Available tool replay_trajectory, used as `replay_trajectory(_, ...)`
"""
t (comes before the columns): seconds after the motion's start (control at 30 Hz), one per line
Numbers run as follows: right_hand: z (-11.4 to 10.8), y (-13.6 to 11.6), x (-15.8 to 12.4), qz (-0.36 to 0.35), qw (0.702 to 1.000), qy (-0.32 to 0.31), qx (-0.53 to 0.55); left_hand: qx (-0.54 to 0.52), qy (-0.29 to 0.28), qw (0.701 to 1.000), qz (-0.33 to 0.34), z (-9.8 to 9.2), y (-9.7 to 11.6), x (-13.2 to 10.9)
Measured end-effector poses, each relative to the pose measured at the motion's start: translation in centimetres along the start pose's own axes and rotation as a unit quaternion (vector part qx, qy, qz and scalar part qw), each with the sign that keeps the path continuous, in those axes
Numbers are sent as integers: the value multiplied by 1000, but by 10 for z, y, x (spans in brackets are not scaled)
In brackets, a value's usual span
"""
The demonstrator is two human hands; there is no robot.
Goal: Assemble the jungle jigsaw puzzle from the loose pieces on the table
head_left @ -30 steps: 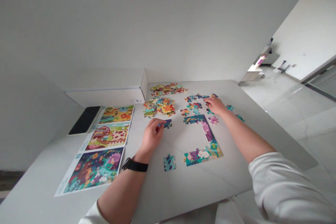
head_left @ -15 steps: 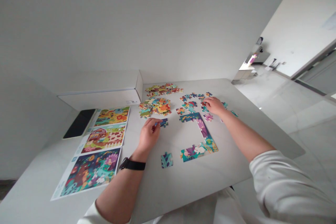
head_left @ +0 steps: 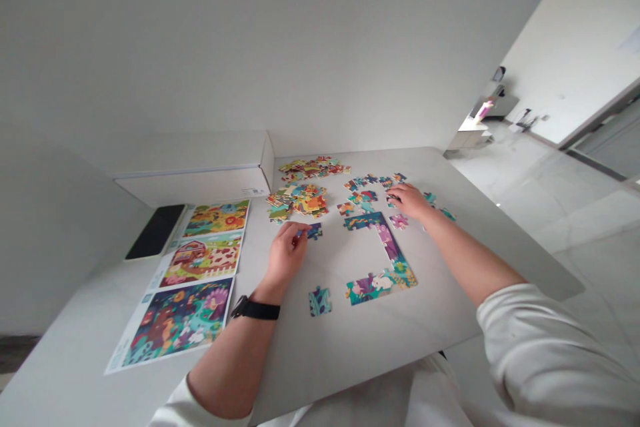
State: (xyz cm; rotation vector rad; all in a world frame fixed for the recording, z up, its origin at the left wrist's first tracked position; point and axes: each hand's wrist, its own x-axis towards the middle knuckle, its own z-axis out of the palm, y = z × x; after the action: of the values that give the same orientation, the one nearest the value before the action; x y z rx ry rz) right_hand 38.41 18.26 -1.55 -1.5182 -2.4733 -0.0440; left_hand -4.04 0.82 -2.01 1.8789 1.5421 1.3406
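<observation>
Indoors, pale table (head_left: 370,340), glossy floor (head_left: 540,193) beyond; hands (head_left: 288,253) (head_left: 410,201) curled at puzzle pieces (head_left: 315,231), grip unclear.

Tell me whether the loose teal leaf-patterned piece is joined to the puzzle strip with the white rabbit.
No, bare tabletop shows between the leaf-patterned piece and the rabbit strip.

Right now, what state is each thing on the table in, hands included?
Left hand: bent, at loose dark blue piece
Right hand: bent, among loose pieces
Puzzle border: joined, left side open
Teal piece: loose, apart
Front pile: heaped, overlapping
Back pile: heaped, overlapping
Phone: flat, screen dark
Picture sheets: flat, face up
White box: closed
</observation>
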Motion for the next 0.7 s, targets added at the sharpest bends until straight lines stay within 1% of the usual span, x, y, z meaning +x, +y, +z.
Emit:
replay_trajectory(0.1, -1, -11, 3, -2, 1000, 10, 14, 1, 0, 1000, -1, 1, -1, 0)
replay_trajectory(0.23, 3, -33, 13, -56, 998, 9, 37, 0, 3, 1000, 2, 0, -1, 0)
replay_trajectory(0.3, 6, -42, 18, -61, 998, -2, 32, 0, 1, 1000, 1, 0, 0, 0)
replay_trajectory(0.4, 9, -48, 25, -28, 999, -12, 15, 0, -1, 1000, -2, -1, 1, 0)
replay_trajectory(0.57, 6, -45, 38, 18, 1000, -22, 9, -1, 1, 1000, 5, 0, -2, 0)
replay_trajectory(0.7, 3, -49, 52, 45, 997, -62, -18, -5, 9, 1000, 6, 0, -3, 0)
